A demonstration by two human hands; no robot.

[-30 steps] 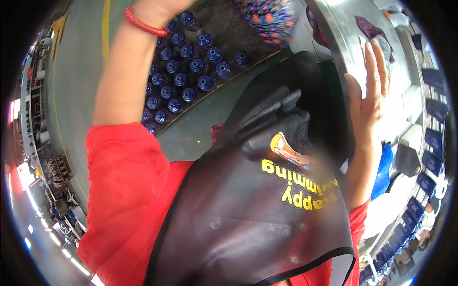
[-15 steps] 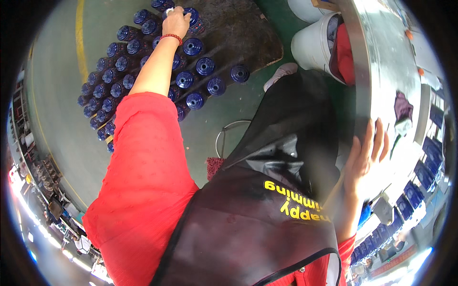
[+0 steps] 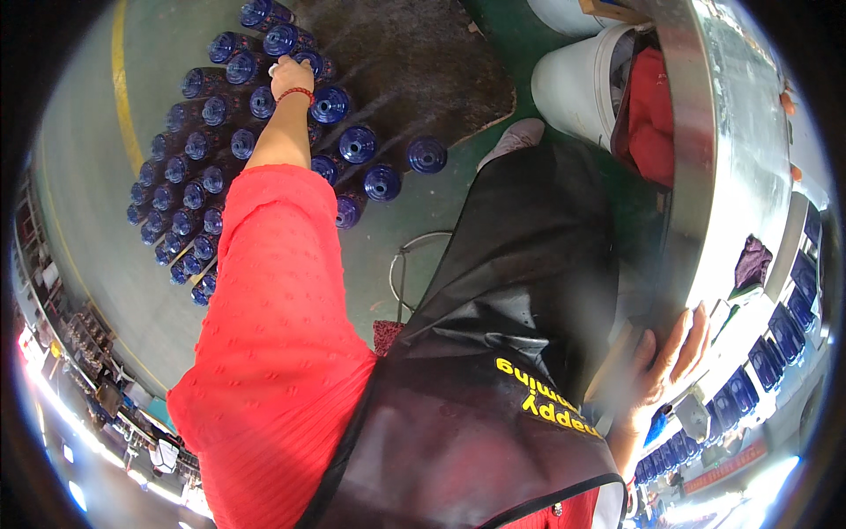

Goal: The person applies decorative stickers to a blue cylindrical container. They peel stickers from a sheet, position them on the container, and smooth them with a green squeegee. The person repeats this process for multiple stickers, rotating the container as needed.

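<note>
My left hand (image 3: 292,79), with a red bead bracelet at the wrist, reaches down among blue glass vases at the far left. Its fingers are curled closed, and a small white bit shows by them. What they hold is mostly hidden. Right beside the fingers is a blue vase (image 3: 310,62); more vases (image 3: 330,104) stand around the wrist, with ringed round tops, some showing a central hole. Over on the right, my right hand (image 3: 670,361) is open with fingers spread by the metal table's near edge, and nothing shows in it.
A dark board (image 3: 414,70) lies on the green floor. White buckets (image 3: 568,84), one with red cloth (image 3: 650,115), stand beside the metal table (image 3: 692,132). A wire loop (image 3: 397,273) is near my apron (image 3: 476,414). Blue items (image 3: 740,388) line the right side.
Within the view, my left hand has shifted left and down, still among the vases. My right hand appears lower along the table edge. The whole scene has shifted slightly.
</note>
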